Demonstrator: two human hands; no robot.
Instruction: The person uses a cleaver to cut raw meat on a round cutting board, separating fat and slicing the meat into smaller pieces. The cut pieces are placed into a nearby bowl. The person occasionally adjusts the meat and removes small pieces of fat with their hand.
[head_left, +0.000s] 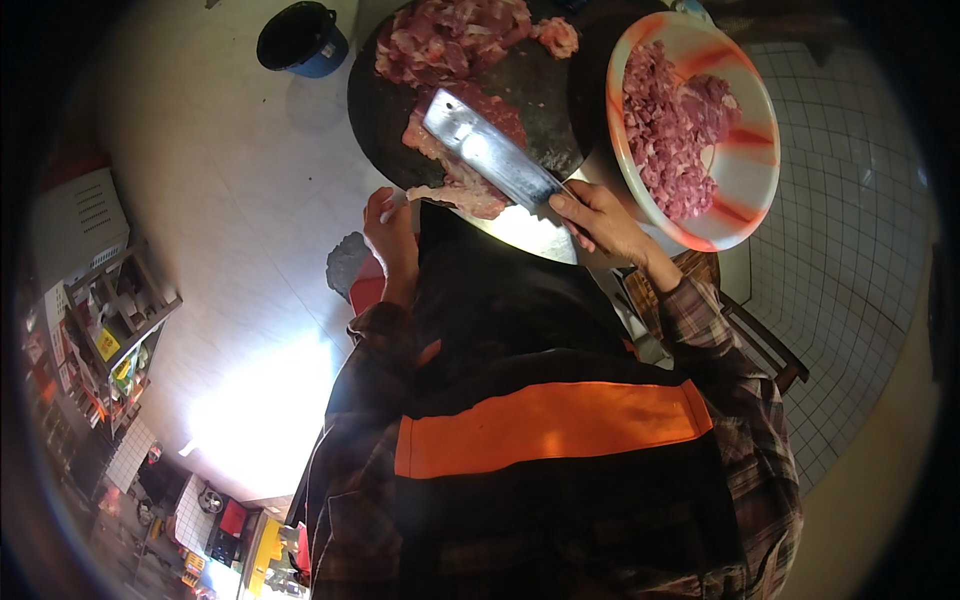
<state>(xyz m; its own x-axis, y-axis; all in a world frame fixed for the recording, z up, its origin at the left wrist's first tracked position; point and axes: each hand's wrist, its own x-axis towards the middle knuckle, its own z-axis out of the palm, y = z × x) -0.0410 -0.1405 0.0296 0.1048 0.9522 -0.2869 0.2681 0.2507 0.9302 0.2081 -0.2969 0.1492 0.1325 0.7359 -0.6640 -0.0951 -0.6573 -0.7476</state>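
Observation:
My right hand (604, 221) grips the handle of a broad metal cleaver (491, 154). Its blade slants up to the left across a flat piece of raw meat (495, 105), hiding part of it. A pale fatty strip (461, 196) of that meat reaches the near edge of the dark round chopping board (544, 97). Beside the strip's left tip is my left hand (394, 236), fingers bent and apart with nothing visible between them; whether it touches the meat is unclear. A heap of raw meat pieces (454, 37) lies at the board's far side, near a small fatty lump (556, 37).
To the right stands a white-and-orange basin (739, 161) holding chopped meat (667, 135). A blue bucket (311, 56) is on the floor at upper left. A dark wooden chair or stool part (772, 349) sits low right. Shelving with goods (124, 307) lines the far left.

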